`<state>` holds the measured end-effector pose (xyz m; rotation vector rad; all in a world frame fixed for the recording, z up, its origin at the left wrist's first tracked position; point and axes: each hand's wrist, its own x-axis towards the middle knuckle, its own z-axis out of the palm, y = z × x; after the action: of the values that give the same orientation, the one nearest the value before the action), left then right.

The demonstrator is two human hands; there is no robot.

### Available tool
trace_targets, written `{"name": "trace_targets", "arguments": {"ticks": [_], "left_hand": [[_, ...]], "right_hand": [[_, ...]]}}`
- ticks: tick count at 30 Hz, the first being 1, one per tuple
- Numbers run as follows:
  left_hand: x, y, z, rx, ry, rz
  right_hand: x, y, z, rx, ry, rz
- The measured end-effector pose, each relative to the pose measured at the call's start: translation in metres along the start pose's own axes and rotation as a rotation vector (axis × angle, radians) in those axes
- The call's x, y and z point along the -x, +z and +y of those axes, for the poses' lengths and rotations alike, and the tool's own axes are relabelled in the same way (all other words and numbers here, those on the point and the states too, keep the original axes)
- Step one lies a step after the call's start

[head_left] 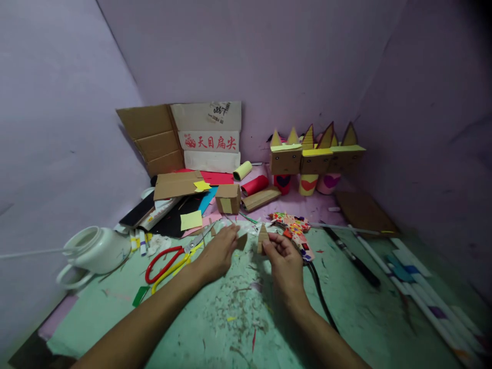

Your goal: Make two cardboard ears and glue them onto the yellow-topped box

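The right hand (286,261), pinching the pointed cardboard piece (262,239) over the surface (184,328), had best press lightly to spare its tip, though from here I can't tell whether the half-curled left hand (218,253) grips the brown scrap (242,241) beside it.

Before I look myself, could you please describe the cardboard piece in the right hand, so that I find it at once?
Find the green tabletop, then the right hand over its middle. It holds a small, light-brown cardboard piece with its point upward. Similar pointed pieces top the box-headed figures behind, but this one is held in a hand.
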<state>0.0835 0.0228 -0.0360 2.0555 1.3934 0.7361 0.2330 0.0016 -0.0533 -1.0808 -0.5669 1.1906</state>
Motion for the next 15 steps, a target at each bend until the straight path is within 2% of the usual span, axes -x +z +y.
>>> {"name": "trace_targets", "arguments": {"ticks": [1, 5, 7, 10, 12, 15], "left_hand": [[0.018, -0.006, -0.005, -0.017, -0.024, -0.017], [0.096, -0.043, -0.013, -0.161, -0.155, 0.032], [0.116, -0.061, -0.013, -0.297, -0.232, 0.041], [0.113, -0.076, -0.015, -0.592, -0.366, 0.234], [0.097, -0.079, -0.020, -0.754, -0.459, 0.214], [0.076, -0.078, -0.033, -0.861, -0.364, 0.098]], "right_hand": [[0.000, 0.000, 0.000, 0.002, 0.003, 0.001], [0.000, 0.001, -0.001, 0.002, 0.002, -0.003], [0.000, 0.001, -0.001, -0.002, 0.006, -0.010], [-0.002, 0.000, 0.001, 0.001, 0.005, 0.009], [-0.003, -0.002, 0.001, 0.014, 0.005, 0.028], [-0.004, -0.003, 0.001, 0.033, 0.018, 0.022]]}}
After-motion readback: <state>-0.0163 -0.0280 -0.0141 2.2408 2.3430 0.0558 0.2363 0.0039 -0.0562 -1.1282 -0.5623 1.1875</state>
